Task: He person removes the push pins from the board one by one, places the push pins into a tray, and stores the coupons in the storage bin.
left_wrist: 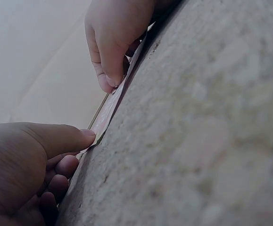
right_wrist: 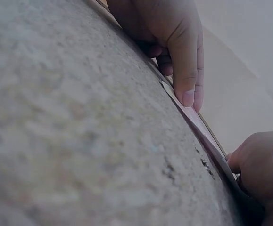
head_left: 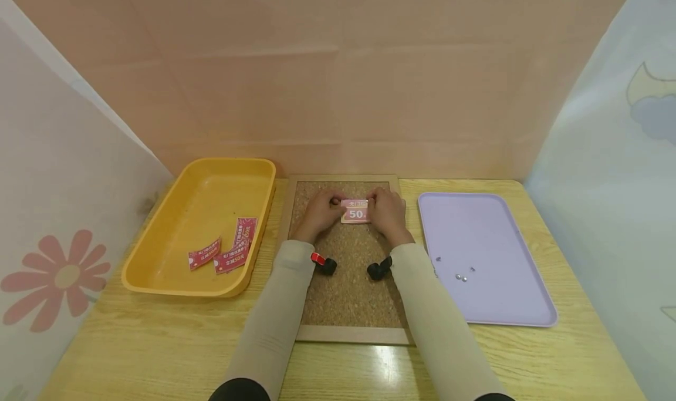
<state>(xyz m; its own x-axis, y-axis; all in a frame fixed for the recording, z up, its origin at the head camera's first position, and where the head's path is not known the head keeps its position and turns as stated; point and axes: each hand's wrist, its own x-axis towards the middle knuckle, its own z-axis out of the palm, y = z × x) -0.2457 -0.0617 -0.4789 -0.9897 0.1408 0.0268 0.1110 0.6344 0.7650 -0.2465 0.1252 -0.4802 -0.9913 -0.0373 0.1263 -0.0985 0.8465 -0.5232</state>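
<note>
A pink paper coupon (head_left: 355, 214) marked 50 lies against the upper part of a wood-framed cork board (head_left: 348, 307). My left hand (head_left: 318, 214) holds the coupon's left edge, thumb (left_wrist: 86, 134) on its face and the other fingers curled. At the upper right part of the coupon, my right hand (head_left: 389, 214) pinches something small between thumb and forefinger. A silvery glint shows there, like a thumbtack, but the fingertips mostly hide it. In the right wrist view the coupon (right_wrist: 195, 117) stands slightly off the cork at its near edge.
Left of the board, a yellow bin (head_left: 200, 178) holds several red coupons (head_left: 230, 259). On the right is a lilac tray (head_left: 486, 231) with several small silver thumbtacks (head_left: 461, 277). A beige cloth wall (head_left: 338, 95) rises behind the wooden table (head_left: 185, 342).
</note>
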